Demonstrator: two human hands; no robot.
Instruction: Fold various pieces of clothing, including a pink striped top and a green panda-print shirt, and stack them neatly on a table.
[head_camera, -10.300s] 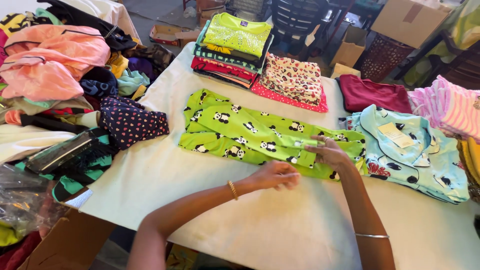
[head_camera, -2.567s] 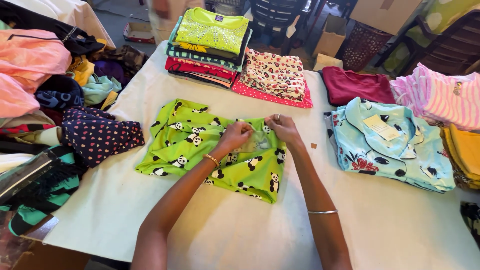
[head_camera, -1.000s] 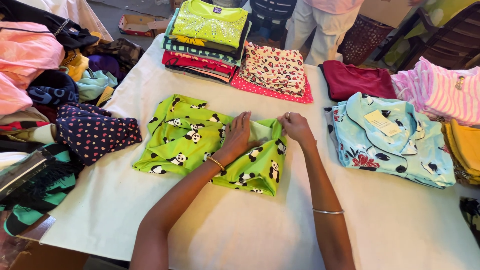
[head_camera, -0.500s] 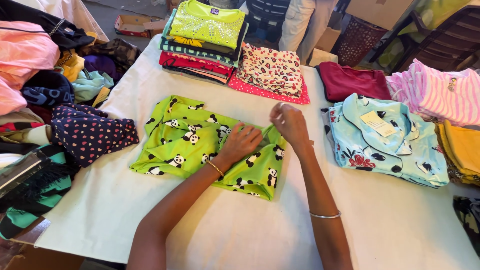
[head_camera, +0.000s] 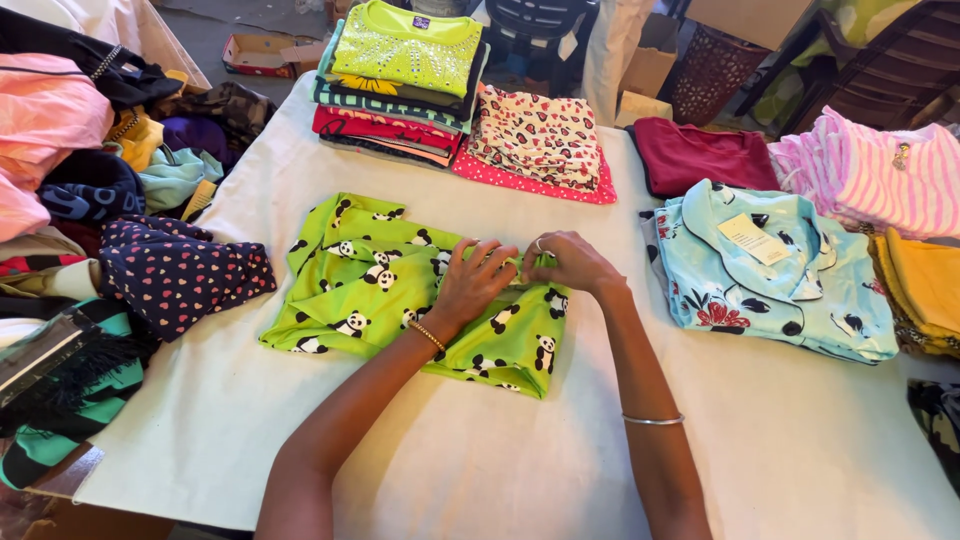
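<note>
Pale rectangular tag (head_camera: 757, 238) lying on light blue pyjama shirt (head_camera: 775, 270), right side of worktop (head_camera: 800, 450). Folded stacks at far edge: lime top (head_camera: 405, 45), heart-print cloth (head_camera: 535, 135). Mid-worktop, green panda garment (head_camera: 385, 290); left hand (head_camera: 475, 285) and right hand (head_camera: 570, 262) pinching its upper fold, closer together than half a second ago.

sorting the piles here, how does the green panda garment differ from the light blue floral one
The green panda garment is bright green with black-and-white pandas; the light blue floral garment has red flowers. The green one lies under both the left hand and right hand, mid-fold; the blue one lies untouched, collar up with a paper tag. Both rest on the white-covered table.
</note>
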